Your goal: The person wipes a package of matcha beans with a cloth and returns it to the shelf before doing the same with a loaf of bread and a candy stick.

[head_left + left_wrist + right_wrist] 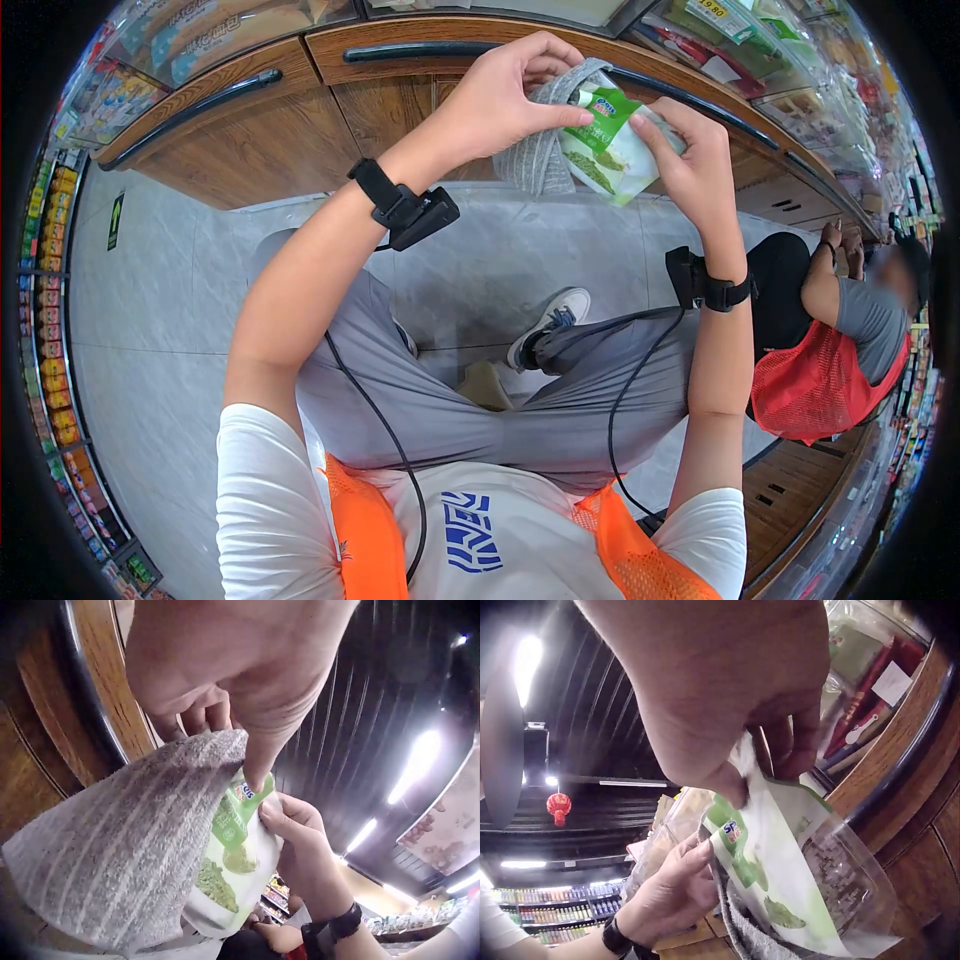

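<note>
While a stocked shelf (50, 370) edged the far L, smooth grey floor tiles (150, 290) left room to move betw. it and the wood-grain cabinet (230, 150), w/ a rounded black bar handle (420, 50) along the top edge. L hand (530, 85) pinched soft grey ribbed cloth (537, 160) together w/ the pouch (615, 165), thumb on the printed front, other fingertips partly hidden behind cloth. Green-and-white pouch hung tilted betw. the hands, just in front of the cabinet, lower edge free over the floor; glossy flat front, clear plastic back w/ speckled contents per R wrist view. R hand (695, 155) pinched the pouch's upper R edge betw. thumb and fingers. Farther R, another person in red mesh vest (815, 385) was low down nr the cabinets, well apart from the pouch.
</note>
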### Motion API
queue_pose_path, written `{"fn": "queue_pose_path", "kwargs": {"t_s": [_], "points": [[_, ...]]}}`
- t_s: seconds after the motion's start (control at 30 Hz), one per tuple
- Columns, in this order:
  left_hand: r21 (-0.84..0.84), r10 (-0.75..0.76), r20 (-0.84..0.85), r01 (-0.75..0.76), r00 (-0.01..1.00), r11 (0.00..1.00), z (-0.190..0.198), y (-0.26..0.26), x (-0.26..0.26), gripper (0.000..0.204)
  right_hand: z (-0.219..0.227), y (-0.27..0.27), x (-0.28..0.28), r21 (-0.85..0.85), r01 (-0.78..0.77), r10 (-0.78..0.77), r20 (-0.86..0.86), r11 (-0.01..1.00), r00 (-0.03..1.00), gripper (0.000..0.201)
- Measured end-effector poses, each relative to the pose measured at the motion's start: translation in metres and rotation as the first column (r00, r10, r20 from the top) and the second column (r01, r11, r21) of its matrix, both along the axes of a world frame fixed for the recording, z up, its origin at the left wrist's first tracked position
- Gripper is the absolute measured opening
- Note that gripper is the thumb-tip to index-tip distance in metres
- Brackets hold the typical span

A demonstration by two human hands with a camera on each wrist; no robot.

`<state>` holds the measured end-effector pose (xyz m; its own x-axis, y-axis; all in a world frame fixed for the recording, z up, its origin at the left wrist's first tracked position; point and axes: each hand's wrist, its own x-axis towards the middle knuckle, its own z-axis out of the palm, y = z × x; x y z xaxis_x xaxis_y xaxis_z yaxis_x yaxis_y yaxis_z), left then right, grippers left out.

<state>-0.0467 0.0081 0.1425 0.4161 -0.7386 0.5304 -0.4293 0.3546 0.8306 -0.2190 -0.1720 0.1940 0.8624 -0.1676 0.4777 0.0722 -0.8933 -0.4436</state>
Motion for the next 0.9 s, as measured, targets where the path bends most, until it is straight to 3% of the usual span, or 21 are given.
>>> {"fn": "queue_pose_path", "kwargs": {"t_s": [0.23, 0.33, 0.63, 0.9], "points": [[-0.03, 0.129, 0.115, -0.126, 0.985, 0.992, 0.006, 0.002, -0.009, 0.043, -0.001, 0.002, -0.001, -0.011, -0.009, 0.009, 0.021, 1.0, 1.0, 0.023], [-0.053, 0.142, 0.074, -0.138, 0.987, 0.989, 0.007, 0.0, -0.012, 0.037, 0.002, 0.006, -0.002, 0.007, -0.007, 0.007, 0.008, 1.0, 1.0, 0.023], [-0.035, 0.127, 0.078, -0.125, 0.989, 0.992, 0.012, 0.0, -0.011, 0.039, 0.003, 0.008, -0.001, 0.029, -0.021, 0.021, -0.004, 0.999, 1.0, 0.024], [-0.038, 0.031, -0.077, -0.034, 0.997, 0.999, 0.01, -0.001, -0.007, 0.041, 0.005, 0.008, -0.001, 0.051, -0.027, 0.028, -0.006, 0.998, 1.0, 0.023]]}}
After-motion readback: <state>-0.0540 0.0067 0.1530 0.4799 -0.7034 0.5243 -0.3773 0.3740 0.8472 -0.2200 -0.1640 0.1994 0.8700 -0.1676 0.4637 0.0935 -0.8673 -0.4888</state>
